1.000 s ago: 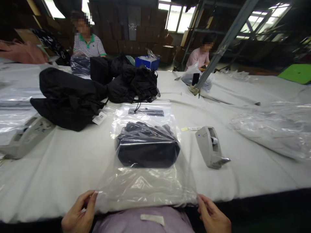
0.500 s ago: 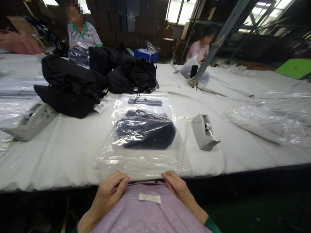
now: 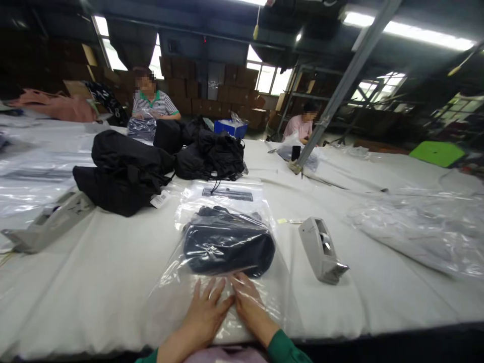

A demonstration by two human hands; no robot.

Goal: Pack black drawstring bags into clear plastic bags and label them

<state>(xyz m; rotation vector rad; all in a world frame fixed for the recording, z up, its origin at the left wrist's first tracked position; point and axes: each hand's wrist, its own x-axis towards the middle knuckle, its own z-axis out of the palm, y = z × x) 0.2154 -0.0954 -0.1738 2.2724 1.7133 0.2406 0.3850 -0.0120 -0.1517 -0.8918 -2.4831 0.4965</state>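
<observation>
A dark navy folded bag (image 3: 230,248) lies inside a clear plastic bag (image 3: 166,297) in front of me. My left hand (image 3: 206,312) rests flat on the plastic with its fingers spread, just short of the dark bag's near edge. Beside it, my right hand (image 3: 249,302) stretches forward, fingertips at that same edge. Glare crosses the right hand, and I cannot tell whether it is under or on top of the plastic. To the right stands a grey tape dispenser (image 3: 319,249).
Black fabric bags (image 3: 124,171) are heaped at the back left, above a second tape dispenser (image 3: 53,222). Clear plastic bags (image 3: 423,227) lie on the right. A metal post (image 3: 340,85) slants up from the table. Two people sit across, near a blue bin (image 3: 230,128).
Both hands have moved from the table's near edge forward onto the plastic bag, spreading out there. The camera view has tilted up, so things sit lower in the picture.
</observation>
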